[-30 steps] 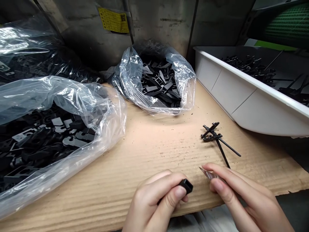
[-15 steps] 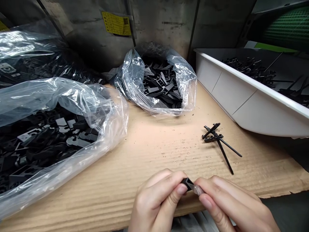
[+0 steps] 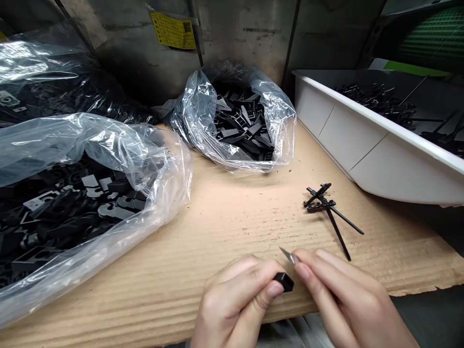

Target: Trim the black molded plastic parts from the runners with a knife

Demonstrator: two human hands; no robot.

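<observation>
My left hand (image 3: 235,304) is shut on a small black plastic part (image 3: 284,282), which sticks out past the thumb and fingertips. My right hand (image 3: 344,297) pinches a small craft knife (image 3: 290,257) between its fingertips. The pointed metal blade faces up and left, a short way above the black part and not touching it. Most of the knife's handle is hidden by my fingers. Both hands are just above the near edge of a corrugated cardboard sheet (image 3: 224,227).
Black plastic runners with thin spikes (image 3: 326,205) lie on the cardboard to the right. Clear plastic bags of black moulded parts (image 3: 235,125) (image 3: 83,203) stand at the back and left. A white tray (image 3: 377,140) holding black runners sits at the right.
The knife blade has come away from the black part, moving up and to the right. My hands have moved slightly apart.
</observation>
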